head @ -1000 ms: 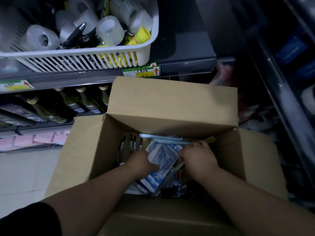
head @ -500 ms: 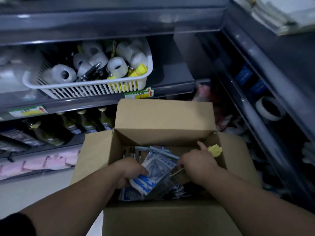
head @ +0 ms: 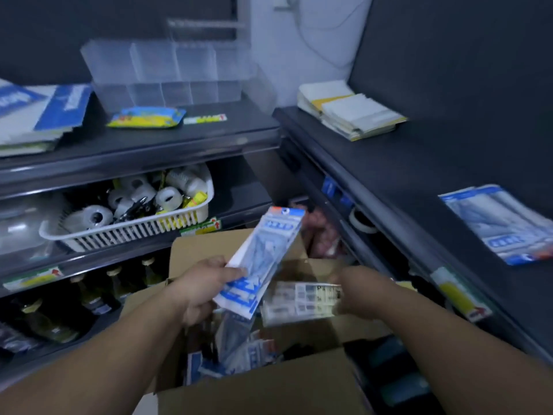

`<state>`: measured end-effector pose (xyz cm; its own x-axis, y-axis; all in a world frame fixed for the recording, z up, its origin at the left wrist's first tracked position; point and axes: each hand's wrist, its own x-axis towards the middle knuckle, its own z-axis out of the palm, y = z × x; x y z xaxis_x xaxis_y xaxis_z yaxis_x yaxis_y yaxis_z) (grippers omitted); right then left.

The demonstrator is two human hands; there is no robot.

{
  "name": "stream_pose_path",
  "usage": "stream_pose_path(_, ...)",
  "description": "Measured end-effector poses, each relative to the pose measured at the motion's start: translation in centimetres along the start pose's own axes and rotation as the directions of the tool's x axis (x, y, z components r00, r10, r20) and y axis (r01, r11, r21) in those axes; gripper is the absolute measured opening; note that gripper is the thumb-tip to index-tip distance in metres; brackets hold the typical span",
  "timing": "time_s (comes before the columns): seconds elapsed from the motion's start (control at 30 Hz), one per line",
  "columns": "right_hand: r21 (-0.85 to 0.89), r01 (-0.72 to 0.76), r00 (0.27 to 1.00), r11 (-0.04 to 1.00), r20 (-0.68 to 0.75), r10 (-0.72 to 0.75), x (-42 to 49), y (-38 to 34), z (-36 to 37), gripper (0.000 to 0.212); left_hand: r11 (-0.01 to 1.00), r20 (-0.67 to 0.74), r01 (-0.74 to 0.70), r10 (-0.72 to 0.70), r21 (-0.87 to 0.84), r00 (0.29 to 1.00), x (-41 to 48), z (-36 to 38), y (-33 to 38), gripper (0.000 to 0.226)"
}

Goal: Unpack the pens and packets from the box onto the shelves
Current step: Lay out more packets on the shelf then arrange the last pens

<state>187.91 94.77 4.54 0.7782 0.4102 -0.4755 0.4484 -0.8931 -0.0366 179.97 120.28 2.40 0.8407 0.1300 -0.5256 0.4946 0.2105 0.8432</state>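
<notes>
Over the box (head: 254,387), the left hand (head: 206,292) grips a blue packet (head: 263,259) tilted up, while the blurred right hand (head: 356,292) seems to pinch a pack (head: 302,298), both likely bound for the shelf (head: 419,175) holding matching packets (head: 502,223).

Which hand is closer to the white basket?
Left. The left hand, holding a blue packet, is below and right of the basket; the right hand, holding a labelled packet, is farther right.
</notes>
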Motion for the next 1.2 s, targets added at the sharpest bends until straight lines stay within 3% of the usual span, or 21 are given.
stream_pose_path(0.1, 0.22, -0.023, 0.992, 0.975, -0.118, 0.05, -3.1, 4.1, -1.1, 0.048, 0.985, -0.009, -0.141, 0.14, -0.104, 0.99, -0.5, 4.7, 2.4, 0.013)
stream_pose_path(0.2, 0.379, -0.06, 0.953, 0.924, -0.254, 0.166, -7.3, 9.3, -1.4, 0.043, 0.969, 0.042, -0.231, 0.235, -0.086, 0.971, -1.1, 10.6, 3.7, 0.014)
stream_pose_path(0.37, 0.614, -0.125, 0.859, 0.78, -0.327, 0.395, -15.3, 18.0, 0.5, 0.04, 0.965, 0.202, -0.261, 0.254, 0.012, 0.946, -3.0, 22.0, 3.2, 0.01)
stream_pose_path(0.47, 0.678, -0.188, 0.795, 0.71, -0.319, 0.515, -20.1, 22.1, 2.6, 0.063, 0.958, 0.285, -0.279, 0.251, 0.062, 0.925, -4.3, 28.5, 2.2, 0.013)
stream_pose_path(0.53, 0.679, -0.232, 0.768, 0.697, -0.312, 0.56, -22.9, 24.5, 4.4, 0.069, 0.957, 0.333, -0.276, 0.234, 0.087, 0.914, -5.0, 32.3, 1.4, 0.018)
stream_pose_path(0.67, 0.634, -0.338, 0.705, 0.695, -0.319, 0.634, -27.8, 29.2, 8.0, 0.049, 0.966, 0.402, -0.24, 0.184, 0.092, 0.897, -6.2, 38.4, -0.6, 0.019)
stream_pose_path(0.8, 0.558, -0.45, 0.632, 0.697, -0.353, 0.69, -31.2, 33.4, 10.9, 0.053, 0.961, 0.434, -0.234, 0.15, 0.146, 0.888, -7.0, 42.5, -2.7, 0.023)
stream_pose_path(0.87, 0.536, -0.483, 0.608, 0.692, -0.363, 0.706, -32.0, 35.1, 11.9, 0.058, 0.951, 0.445, -0.241, 0.134, 0.192, 0.885, -7.2, 43.8, -3.4, 0.022)
stream_pose_path(1.03, 0.512, -0.48, 0.626, 0.713, -0.37, 0.687, -31.3, 37.3, 12.9, 0.067, 0.922, 0.435, -0.286, 0.151, 0.261, 0.887, -6.8, 45.0, -3.5, 0.021)
stream_pose_path(1.2, 0.427, -0.513, 0.555, 0.744, -0.496, 0.668, -29.7, 37.9, 12.1, 0.059, 0.902, 0.447, -0.319, 0.167, 0.29, 0.879, -5.4, 45.3, -2.6, 0.02)
